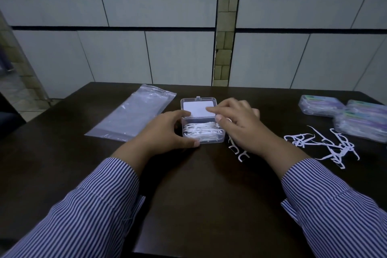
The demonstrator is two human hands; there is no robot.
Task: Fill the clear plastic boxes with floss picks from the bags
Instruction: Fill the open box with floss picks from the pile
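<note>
A clear plastic box [209, 141] stands open in the middle of the dark table, its lid [199, 107] tipped back with a white label inside. White floss picks [201, 131] lie in the box. My left hand [167, 132] holds the box's left side, thumb along the front and fingers at the back corner. My right hand [238, 125] hovers over the box's right edge with fingers curled; a few white picks [238, 151] show beneath it. Whether it grips them I cannot tell.
An empty clear bag [134, 115] lies flat to the left of the box. Loose floss picks [326, 145] are scattered at the right. Behind them sit closed, filled boxes [356, 119] with coloured labels. A tiled wall rises behind the table's far edge.
</note>
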